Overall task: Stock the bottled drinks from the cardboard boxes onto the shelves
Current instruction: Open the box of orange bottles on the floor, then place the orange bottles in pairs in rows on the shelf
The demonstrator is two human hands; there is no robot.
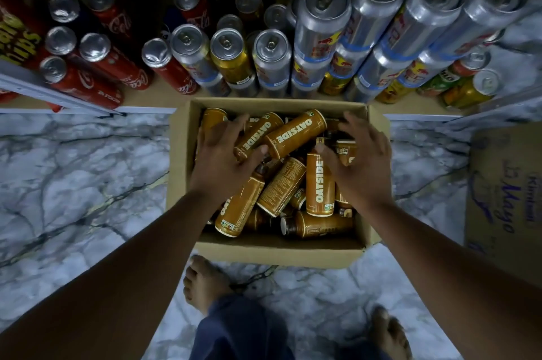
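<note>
The box (181, 183) sits on the floor at the centre of the view, its far edge against the shelf (146, 100) at 12 o'clock. It holds a loose heap of brown bottles (320, 183) lying crossed at all angles.

Both hands are over the heap. The left hand (220, 154), at 9 o'clock of the heap, has its fingers spread apart and its thumb just beside the lower end of the top bottle (296, 132); it clamps nothing. The right hand (362, 160), at 3 o'clock, is spread the same way. Its thumb is near a bottle's cap, but I cannot tell whether it touches.

The bottles look like stiff, slim cylinders with glossy sleeves. They are probably full, so fairly weighty, likely to roll and a little slippery. The best hold seems to be a full wrap around the labelled middle, not the narrow cap end.

The top bottle has nothing lying on it, so it should lift free first. Pulling one from lower down would likely shift the heap.

Cans (272, 51) crowd the shelf.
</note>
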